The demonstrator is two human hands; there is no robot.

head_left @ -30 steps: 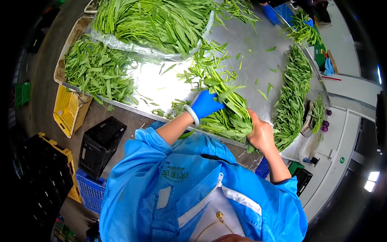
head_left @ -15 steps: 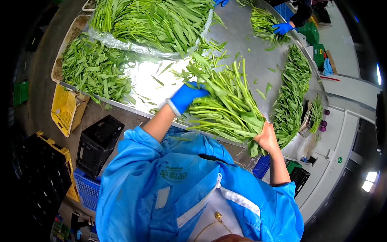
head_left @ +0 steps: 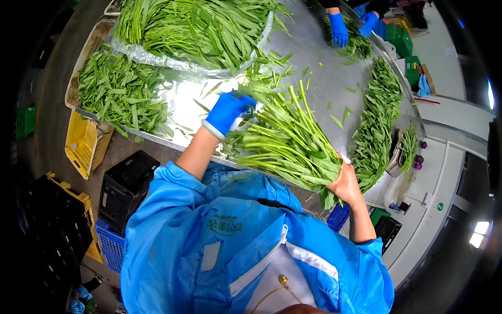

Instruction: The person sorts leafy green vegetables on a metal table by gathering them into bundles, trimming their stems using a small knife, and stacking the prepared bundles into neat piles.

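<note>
My right hand (head_left: 345, 183), bare, is wrapped round the leafy end of a bunch of green stems (head_left: 293, 141), whose cut ends fan out to the left over the metal table (head_left: 319, 78). My left hand (head_left: 229, 111), in a blue glove, is at the upper left side of the bunch, fingers curled in; a leaf or stem shows by its fingertips, but what it grips is hard to make out. Above it lies a big heap of greens (head_left: 193, 34) on clear plastic. Loose leaves (head_left: 123, 91) are piled at the left, and bundled greens (head_left: 379, 123) form a row at the right.
Across the table, a co-worker's two blue-gloved hands (head_left: 339, 30) are at another bunch (head_left: 355, 44). Below the table's left edge stand a yellow crate (head_left: 86, 141), a black crate (head_left: 125, 183) and a blue crate (head_left: 110, 246). A small container (head_left: 396, 157) sits near the right edge.
My left hand has moved left, away from my right hand. The bunch has spread into a fan, and my right hand has shifted slightly right. The co-worker's hands have moved around their bunch.
</note>
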